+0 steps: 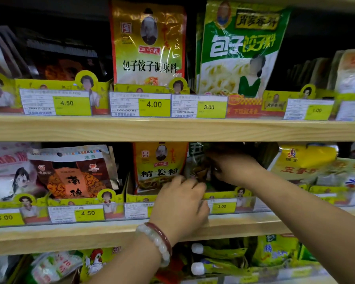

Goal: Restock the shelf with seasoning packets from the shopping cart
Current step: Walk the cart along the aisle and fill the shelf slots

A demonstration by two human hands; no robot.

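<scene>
While both hands [180, 201] reach in | right hand [234, 169] grips packet [199, 171]

Wooden shelf [172, 130], three tiers visible. Top tier: yellow packet [149, 44] and green packet [240, 50] upright behind price tags [154, 104]. Middle tier [70, 232]: orange packet [74, 175], yellow ginger packet [159, 165], dark packets [199, 171], yellow pouch [303, 160] at right. Bottom tier: rooster packet [96, 261], green pouches [275, 253].

Yellow price tags [154, 104] stand along the wooden shelf edge [172, 129]. Two bracelets [156, 240] are near the lower shelf edge.
</scene>
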